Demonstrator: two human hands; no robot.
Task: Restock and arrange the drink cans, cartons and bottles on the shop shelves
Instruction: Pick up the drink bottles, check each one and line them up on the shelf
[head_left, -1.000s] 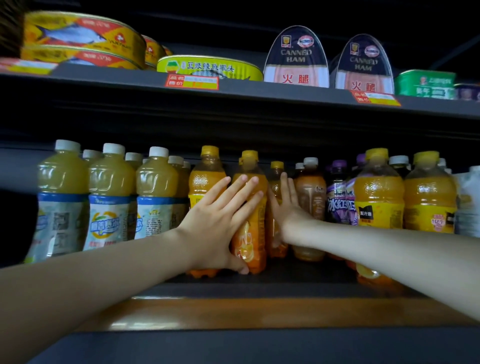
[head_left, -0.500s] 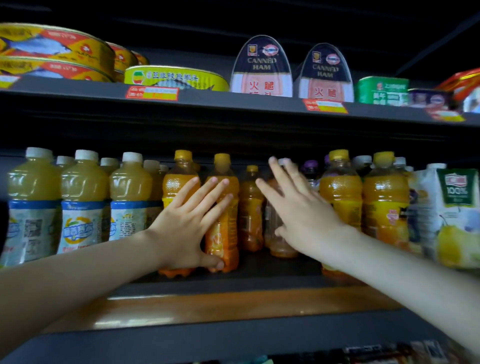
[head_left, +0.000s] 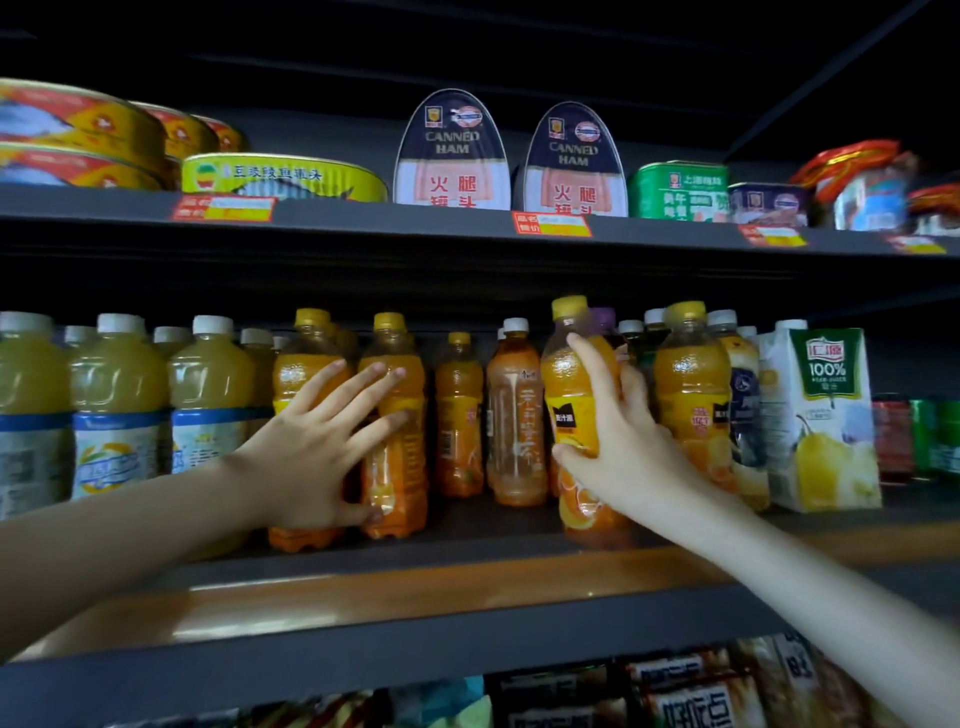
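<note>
- Two shelves fill the view: the upper shelf (head_left: 363, 224) carries tins, and the drink shelf (head_left: 467, 566) under it carries bottles and cartons.
- On the upper shelf, flat fish tins (head_left: 78, 130) are stacked at the left. Next come a yellow-green oval tin (head_left: 280, 179), two canned ham tins (head_left: 451, 150) standing upright, and a green tin (head_left: 675, 189). Red price tags (head_left: 551, 224) are stuck on its front edge.
- At the left of the drink shelf, pale yellow bottles (head_left: 117, 395) with white caps stand in rows going to the back.
- In the middle, two front orange bottles (head_left: 395, 467) with yellow caps stand side by side near the shelf edge. Deeper in stand another orange bottle (head_left: 460, 415) and an amber tea bottle (head_left: 517, 415) with a white cap.
- At the right, one more orange bottle (head_left: 688, 384) stands just beside a pear juice carton (head_left: 821, 415). Blurred cans (head_left: 914, 436) are at the far right.
- Snack packets (head_left: 691, 696) show on the level below.
- The left hand (head_left: 317, 447) is flat, with fingers straight and spread. It rests against the two front orange bottles, and the thumb touches the low part of the right one.
- The right hand (head_left: 618, 441) grips the held orange bottle (head_left: 571, 405), with fingers and thumb curled round its label.
- This bottle leans a little, its cap toward the left, at the front of the drink shelf, between the amber tea bottle and the orange bottle on the right. I cannot tell if its base touches the shelf.
</note>
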